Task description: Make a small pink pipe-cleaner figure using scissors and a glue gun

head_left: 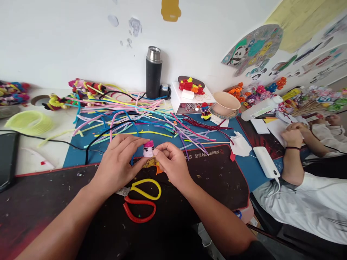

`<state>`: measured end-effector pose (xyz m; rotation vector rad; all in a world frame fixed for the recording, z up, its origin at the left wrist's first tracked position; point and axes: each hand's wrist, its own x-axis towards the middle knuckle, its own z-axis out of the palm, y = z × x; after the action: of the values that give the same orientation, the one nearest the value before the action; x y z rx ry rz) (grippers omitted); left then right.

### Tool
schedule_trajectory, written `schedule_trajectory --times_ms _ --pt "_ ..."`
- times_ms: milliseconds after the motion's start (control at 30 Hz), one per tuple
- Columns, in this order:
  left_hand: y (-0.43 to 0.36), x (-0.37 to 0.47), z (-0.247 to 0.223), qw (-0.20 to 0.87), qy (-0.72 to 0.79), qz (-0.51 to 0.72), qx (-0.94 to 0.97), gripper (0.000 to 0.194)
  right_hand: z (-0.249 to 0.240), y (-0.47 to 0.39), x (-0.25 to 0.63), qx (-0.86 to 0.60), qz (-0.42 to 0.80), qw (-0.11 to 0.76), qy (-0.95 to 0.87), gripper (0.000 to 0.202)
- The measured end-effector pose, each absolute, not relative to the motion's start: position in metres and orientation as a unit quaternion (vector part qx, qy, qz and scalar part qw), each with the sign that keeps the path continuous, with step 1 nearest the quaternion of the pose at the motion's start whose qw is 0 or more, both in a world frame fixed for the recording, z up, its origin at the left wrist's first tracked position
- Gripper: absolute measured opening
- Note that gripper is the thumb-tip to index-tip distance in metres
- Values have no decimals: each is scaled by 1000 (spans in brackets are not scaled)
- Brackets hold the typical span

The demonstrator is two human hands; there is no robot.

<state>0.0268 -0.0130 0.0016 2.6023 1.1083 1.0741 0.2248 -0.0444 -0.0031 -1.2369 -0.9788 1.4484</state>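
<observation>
A small doll head (148, 150) with a magenta top, a pale lilac face and black eye marks is between my two hands. My left hand (120, 157) grips it from the left, fingers along its top and thumb below. On its right side, my right hand (172, 160) has thumb and forefinger pinched together at the head's edge; what is between them is too small to make out. Just under the hands an orange and yellow piece (158, 168) shows. Scissors (142, 202) with one yellow and one red handle lie on the black mat (217, 180) below.
Many coloured pipe cleaners (151, 122) spread behind the hands. Farther back stand a black thermos (153, 74), a white box (189, 101) and a beige bowl (226, 103). A white power bank (266, 162) lies right, near a person's hands (295, 133). A phone (8, 155) is far left.
</observation>
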Motion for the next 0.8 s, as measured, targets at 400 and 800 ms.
schedule_trajectory --times_ms 400,800 --pt "-12 27 1 85 385 350 850 29 -2 -45 225 -505 595 483 -397 37" --pt "-12 26 -1 121 400 354 837 28 -2 -45 226 -497 599 484 -399 48"
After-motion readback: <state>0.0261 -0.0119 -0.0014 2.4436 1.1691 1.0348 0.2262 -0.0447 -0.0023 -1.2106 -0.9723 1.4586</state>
